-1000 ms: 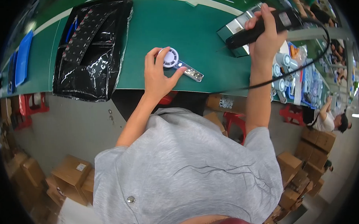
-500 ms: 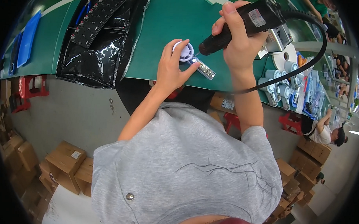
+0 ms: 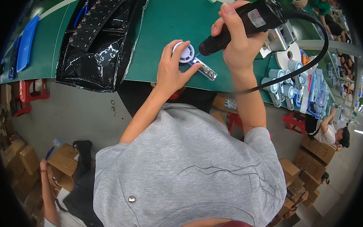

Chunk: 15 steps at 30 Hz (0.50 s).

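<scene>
Left hand (image 3: 170,70) grips the fan (image 3: 186,54); right of it, right hand (image 3: 241,47) clasps a black screwdriver (image 3: 219,41) bearing a white label (image 3: 256,18).

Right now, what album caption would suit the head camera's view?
Left fingers hold a small fan on a green table; right fingers point a black corded tool at it.

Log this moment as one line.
left hand: holding white handheld fan; right hand: gripping black corded screwdriver, tip near fan; black bag: on green table
</scene>
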Available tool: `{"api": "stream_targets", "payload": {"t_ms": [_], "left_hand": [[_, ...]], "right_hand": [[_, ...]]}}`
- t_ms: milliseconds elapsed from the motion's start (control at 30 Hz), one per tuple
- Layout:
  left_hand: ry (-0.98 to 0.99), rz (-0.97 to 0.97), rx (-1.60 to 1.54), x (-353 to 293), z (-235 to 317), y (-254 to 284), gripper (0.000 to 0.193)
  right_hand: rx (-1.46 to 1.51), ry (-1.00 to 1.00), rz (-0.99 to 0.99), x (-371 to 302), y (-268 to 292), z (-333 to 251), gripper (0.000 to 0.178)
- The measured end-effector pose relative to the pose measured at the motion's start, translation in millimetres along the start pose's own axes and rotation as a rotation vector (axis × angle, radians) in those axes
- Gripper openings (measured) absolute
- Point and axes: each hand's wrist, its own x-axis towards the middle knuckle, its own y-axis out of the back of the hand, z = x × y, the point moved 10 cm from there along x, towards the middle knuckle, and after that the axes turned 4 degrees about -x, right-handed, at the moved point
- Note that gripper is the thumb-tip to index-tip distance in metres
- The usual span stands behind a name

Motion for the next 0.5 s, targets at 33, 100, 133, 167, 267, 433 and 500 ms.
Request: {"api": "stream_targets", "payload": {"t_ms": [33, 100, 133, 167, 267, 433, 500], "left_hand": [[-0.002, 0.001, -0.001, 0, 0, 0, 0.069], [-0.004, 0.001, -0.001, 1, 0, 1, 0.069], [-0.003, 0.001, 0.003, 1, 0, 1, 0.069], [-0.002, 0.001, 0.007, 2, 0, 2, 0.068], [-0.006, 0.006, 0.003, 4, 0, 4, 0.068], [-0.011, 0.012, -0.015, 3, -4, 3, 0.069], [-0.017, 0.014, -0.011, 2, -6, 1, 0.070]], "right_hand": [[0.003, -0.004, 0.000, 0, -1, 0, 0.017], [-0.027, -0.001, -0.024, -1, -5, -1, 0.017], [-0.058, 0.004, -0.049, -1, -8, -3, 0.017], [-0.058, 0.005, -0.049, -1, -10, -3, 0.017], [-0.008, -0.013, -0.042, 1, -13, -3, 0.020], [0.124, -0.013, -0.132, -6, -23, 1, 0.016], [0.111, -0.029, -0.158, -11, -22, 6, 0.021]]}}
